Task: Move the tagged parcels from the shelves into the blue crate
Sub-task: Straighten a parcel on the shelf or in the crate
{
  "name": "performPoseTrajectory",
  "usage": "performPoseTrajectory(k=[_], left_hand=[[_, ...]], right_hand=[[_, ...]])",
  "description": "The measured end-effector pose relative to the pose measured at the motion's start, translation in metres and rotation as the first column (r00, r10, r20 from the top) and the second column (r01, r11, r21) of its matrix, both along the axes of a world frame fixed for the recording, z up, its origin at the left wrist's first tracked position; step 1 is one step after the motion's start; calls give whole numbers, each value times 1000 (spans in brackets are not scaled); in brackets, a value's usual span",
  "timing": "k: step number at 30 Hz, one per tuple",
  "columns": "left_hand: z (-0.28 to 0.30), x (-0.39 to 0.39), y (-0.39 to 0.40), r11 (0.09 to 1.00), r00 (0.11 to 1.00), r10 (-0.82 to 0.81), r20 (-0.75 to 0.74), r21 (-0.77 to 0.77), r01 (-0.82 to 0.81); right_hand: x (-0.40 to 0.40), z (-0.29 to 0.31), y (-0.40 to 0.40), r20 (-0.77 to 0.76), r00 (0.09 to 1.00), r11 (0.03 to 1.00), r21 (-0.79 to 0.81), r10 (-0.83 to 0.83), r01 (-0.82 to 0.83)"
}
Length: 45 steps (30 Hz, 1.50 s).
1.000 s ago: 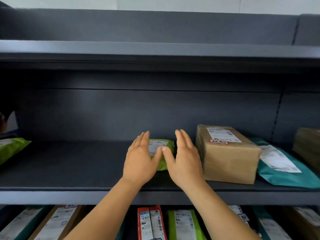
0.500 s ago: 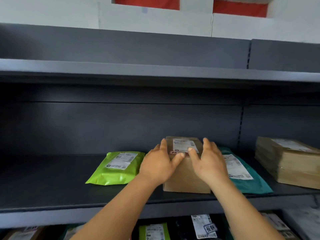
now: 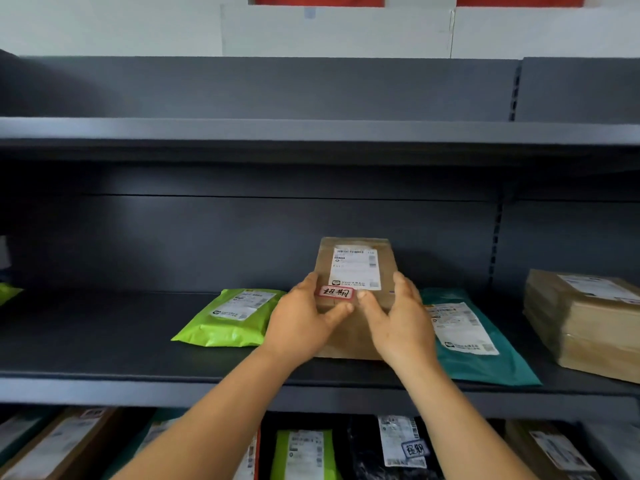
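A brown cardboard box (image 3: 356, 258) with a white shipping label and a red-bordered tag (image 3: 336, 292) stands on the dark middle shelf (image 3: 104, 341). My left hand (image 3: 301, 323) grips its left front corner and my right hand (image 3: 398, 320) grips its right side, thumbs on the top near the tag. The box's front is tilted up toward me. The blue crate is not in view.
A lime green mailer (image 3: 232, 317) lies left of the box, a teal mailer (image 3: 474, 337) right of it, and a stack of brown boxes (image 3: 585, 317) at the far right. The lower shelf holds several parcels, one black bag with a blue tag (image 3: 414, 449). The upper shelf edge (image 3: 311, 133) hangs overhead.
My hands left the green mailer, moved right to the brown box and closed on its sides. The box now tilts up, showing its label and red tag.
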<state>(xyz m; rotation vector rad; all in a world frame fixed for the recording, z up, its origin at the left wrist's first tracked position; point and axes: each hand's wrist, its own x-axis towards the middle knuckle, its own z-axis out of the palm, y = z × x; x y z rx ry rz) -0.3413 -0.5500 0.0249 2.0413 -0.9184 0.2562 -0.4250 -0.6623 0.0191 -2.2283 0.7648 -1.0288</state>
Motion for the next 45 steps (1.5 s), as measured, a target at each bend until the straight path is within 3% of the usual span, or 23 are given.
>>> performPoseTrajectory(k=[6,12,24,33,45], left_hand=[[7,-10,23,991,998,68,15,-117,-65],[13,-20,71,974,986,168,14,-157,-164],[10,-81,266,898,911,411,34,-187,-398],[-4,-165,442,793,806,592,18,-192,-579],[-23,-289,650,551,561,827,16,-218,-806]], right_hand=[[2,4,18,175,976,991,-1,130,-132],[3,11,61,246,936,966,5,250,-259],[-19,9,245,294,811,848,1,506,-530],[-80,0,416,282,659,688,-5,697,-726],[-151,-14,634,271,374,392,-10,887,-920]])
